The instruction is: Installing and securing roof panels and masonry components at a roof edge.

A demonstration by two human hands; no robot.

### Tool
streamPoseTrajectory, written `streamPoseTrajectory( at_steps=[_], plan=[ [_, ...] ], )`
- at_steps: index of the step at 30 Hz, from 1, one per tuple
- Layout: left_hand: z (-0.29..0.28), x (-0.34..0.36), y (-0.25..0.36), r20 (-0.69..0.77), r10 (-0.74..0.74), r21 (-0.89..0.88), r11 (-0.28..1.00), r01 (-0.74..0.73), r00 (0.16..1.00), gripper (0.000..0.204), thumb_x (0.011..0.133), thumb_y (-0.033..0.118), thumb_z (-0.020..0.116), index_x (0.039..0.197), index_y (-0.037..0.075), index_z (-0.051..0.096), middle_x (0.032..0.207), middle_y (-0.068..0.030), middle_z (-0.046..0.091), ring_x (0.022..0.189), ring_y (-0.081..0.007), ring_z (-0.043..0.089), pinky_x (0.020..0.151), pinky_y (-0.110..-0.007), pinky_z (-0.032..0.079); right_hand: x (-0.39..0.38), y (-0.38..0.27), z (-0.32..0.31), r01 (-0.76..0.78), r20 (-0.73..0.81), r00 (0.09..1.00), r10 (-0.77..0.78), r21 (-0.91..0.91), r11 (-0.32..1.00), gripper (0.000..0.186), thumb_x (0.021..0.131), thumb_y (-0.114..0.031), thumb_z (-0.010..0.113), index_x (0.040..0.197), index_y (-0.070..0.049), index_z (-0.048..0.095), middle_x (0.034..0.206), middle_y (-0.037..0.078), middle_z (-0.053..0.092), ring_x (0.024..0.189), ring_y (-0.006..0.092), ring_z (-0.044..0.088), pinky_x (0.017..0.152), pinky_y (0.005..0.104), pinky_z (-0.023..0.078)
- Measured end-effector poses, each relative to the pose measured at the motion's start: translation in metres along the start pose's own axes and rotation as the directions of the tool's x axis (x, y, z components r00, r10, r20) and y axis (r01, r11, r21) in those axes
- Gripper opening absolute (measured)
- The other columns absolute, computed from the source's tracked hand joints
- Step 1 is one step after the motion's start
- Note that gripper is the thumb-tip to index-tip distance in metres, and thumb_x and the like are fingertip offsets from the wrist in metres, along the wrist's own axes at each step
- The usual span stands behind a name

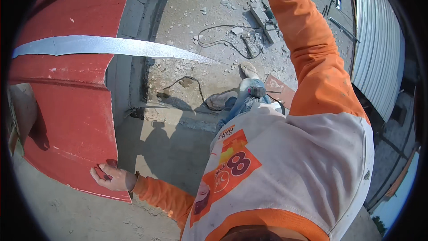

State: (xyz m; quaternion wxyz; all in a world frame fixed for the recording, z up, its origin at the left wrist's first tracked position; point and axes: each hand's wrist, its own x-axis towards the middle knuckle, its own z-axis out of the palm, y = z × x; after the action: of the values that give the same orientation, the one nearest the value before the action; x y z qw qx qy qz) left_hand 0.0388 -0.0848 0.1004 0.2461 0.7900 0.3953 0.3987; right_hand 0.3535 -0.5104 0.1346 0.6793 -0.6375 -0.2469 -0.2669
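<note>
My left hand (113,177) is at the lower right corner of a red sheet (71,120). Its fingers are apart and slightly bent, and it seems to rest on the sheet's surface with nothing held. Across the upper part of this sheet lies a shiny silver strip (102,46). The strip sticks out past the sheet's edge and tapers to a thin point above the rubble. My right arm (307,40), in an orange sleeve, stretches up past the top edge, so that hand is out of sight.
Broken rubble (183,62) and a dark cable (223,40) lie on the ground around my feet, near a grey block (263,22). A low concrete wall (127,67) runs beside the red sheet. Corrugated metal sheeting (379,40) stands at the right. A beige rounded thing (23,107) shows at far left.
</note>
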Motion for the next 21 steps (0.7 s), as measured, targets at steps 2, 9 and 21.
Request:
streamPoseTrajectory(
  at_steps=[2,9,21],
  plan=[
    [0.02,-0.011,0.014,-0.004,0.171,0.063,0.983,-0.171,0.985,0.041,0.087,0.024,0.055,0.119,-0.001,0.049,0.113,-0.0164,0.053,0.097,-0.0236,0.056,0.077,-0.029,0.049,-0.065,0.025,-0.037,-0.42,0.141,0.904,0.404,0.115,0.9,0.039,0.09,-0.03,0.049,0.117,-0.002,0.051,0.11,0.012,0.058,0.1,0.0217,0.057,0.089,0.0335,0.044],
    [0.077,-0.018,0.0,-0.021,0.348,0.521,0.804,-0.287,0.937,0.048,0.09,0.039,0.044,0.12,0.001,0.047,0.13,-0.0151,0.043,0.126,-0.0296,0.035,0.106,-0.05,0.015,-0.171,0.033,0.107,-0.573,0.743,0.471,0.476,-0.152,0.805,0.059,0.091,-0.045,0.044,0.128,0.001,0.039,0.111,0.021,0.054,0.105,0.0283,0.053,0.092,0.0347,0.04],
    [0.081,-0.034,0.091,-0.016,0.067,-0.575,0.815,-0.064,0.998,0.038,0.09,0.023,0.051,0.117,-0.003,0.046,0.113,-0.0175,0.055,0.102,-0.0232,0.056,0.09,-0.034,0.044,-0.136,0.019,0.043,-0.835,0.787,0.215,0.578,-0.159,0.527,0.025,0.092,-0.03,0.049,0.092,-0.005,0.054,0.055,-0.002,0.046,0.042,0.0078,0.041,0.04,0.024,0.033]
  ],
)
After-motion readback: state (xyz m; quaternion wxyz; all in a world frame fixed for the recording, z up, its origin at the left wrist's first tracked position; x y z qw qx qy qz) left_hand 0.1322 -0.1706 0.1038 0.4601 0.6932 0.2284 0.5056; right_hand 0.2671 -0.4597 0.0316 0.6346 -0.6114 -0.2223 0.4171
